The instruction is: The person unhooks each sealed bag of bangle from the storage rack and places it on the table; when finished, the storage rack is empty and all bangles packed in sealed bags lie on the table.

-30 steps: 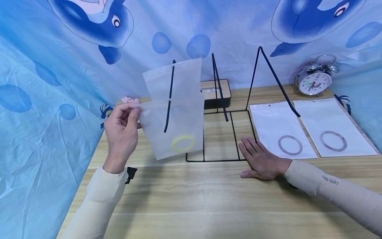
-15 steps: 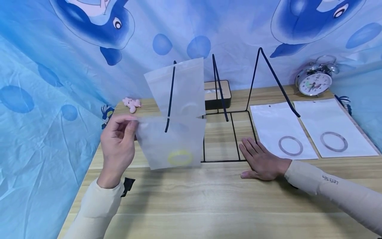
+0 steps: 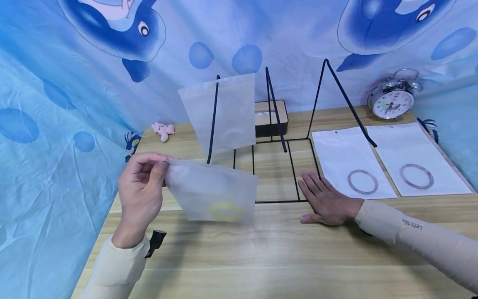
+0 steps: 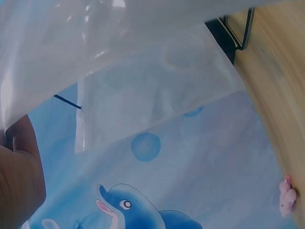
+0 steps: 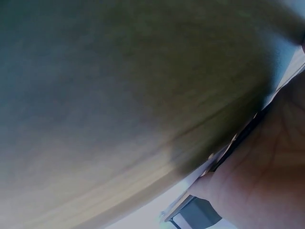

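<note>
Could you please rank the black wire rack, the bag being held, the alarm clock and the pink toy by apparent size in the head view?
1. Black wire rack, by its overall outline
2. Bag being held
3. Alarm clock
4. Pink toy

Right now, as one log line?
left hand: pinches yellow-ringed frosted bag | right hand: flat over rack base corner | second frosted bag: hangs on left prong
</note>
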`<state>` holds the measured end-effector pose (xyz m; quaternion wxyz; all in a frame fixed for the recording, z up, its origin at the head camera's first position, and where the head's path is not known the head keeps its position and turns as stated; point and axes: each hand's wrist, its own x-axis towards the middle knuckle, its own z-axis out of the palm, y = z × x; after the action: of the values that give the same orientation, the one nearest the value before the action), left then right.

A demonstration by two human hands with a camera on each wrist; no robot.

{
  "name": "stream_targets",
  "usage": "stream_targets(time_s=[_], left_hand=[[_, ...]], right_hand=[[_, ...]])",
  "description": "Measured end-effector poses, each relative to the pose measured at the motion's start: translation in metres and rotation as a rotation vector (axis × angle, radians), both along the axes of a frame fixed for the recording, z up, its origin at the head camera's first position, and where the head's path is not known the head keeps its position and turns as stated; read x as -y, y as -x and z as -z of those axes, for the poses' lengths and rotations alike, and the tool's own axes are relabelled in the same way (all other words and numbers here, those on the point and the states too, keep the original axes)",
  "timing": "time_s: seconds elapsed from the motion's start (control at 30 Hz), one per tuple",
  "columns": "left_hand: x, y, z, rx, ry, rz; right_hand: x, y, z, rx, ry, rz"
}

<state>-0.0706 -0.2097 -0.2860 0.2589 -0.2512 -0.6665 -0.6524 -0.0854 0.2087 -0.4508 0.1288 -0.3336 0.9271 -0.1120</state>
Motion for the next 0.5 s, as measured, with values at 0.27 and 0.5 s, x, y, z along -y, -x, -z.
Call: stream_targets(time_s=[0.27,0.5], left_hand=[[0.011,-0.008,0.004,0.041,-0.083,0.092],[0.022,-0.008,0.020,0.209,0.004,0.037]], right_hand=[[-0.003,0.001,0.004,-0.010,0.024,-0.009],[-0.005,0.002,0.010,-0.037,0.029,-0.013]])
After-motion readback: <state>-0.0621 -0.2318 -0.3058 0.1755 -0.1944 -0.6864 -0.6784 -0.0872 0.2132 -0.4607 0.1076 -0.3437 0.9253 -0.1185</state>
